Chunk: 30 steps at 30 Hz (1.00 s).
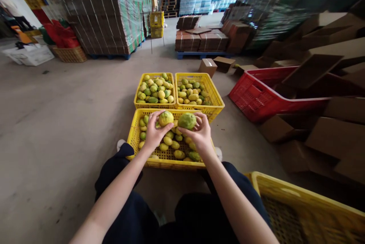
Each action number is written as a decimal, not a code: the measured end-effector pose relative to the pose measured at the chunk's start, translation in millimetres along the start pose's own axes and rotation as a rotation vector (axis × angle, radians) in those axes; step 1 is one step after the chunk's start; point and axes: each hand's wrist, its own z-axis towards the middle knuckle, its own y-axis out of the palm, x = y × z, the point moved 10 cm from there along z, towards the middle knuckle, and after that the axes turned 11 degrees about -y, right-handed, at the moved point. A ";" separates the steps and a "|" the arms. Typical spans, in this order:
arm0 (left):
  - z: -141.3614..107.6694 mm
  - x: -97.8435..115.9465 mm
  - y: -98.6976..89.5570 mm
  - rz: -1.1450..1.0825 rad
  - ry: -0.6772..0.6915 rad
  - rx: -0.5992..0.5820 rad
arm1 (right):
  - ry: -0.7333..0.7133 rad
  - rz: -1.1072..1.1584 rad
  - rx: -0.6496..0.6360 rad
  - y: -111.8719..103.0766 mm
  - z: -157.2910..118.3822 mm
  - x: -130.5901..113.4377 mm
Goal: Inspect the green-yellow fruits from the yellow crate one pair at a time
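My left hand [155, 132] grips a mostly yellow, roundish fruit [165, 118] between thumb and fingers. A greener, bumpy fruit [187, 121] is held the same way in my right hand [201, 132]. The two fruits are side by side with a small gap, above the near yellow crate [171, 163]. Several yellow and green oval fruits [168, 141] lie loosely in that crate, partly hidden by my hands. Beyond it, the back left crate [154, 105] is heaped with similar fruit, and the back right crate [216, 103] contains fruit at a lower level.
At lower right stands another yellow crate [285, 183], only partly visible. A red crate [251, 99] and piled cardboard boxes [327, 133] occupy the right side. Flat cardboard bundles sit on a blue pallet [199, 55] farther back. A tall wrapped stack [94, 12] rises at back left.
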 end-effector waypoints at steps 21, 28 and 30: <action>-58.2 -168.4 -8.9 -0.319 -1.314 -0.202 | 0.732 1.008 0.265 -5.1 -14.3 36.3; 130.7 -130.2 -30.1 -0.254 -0.985 -0.049 | 0.829 0.930 0.367 -30.8 -24.5 50.2; 166.3 -134.9 -29.3 -0.133 -0.965 -0.036 | 0.846 0.871 0.374 -39.3 -24.8 57.1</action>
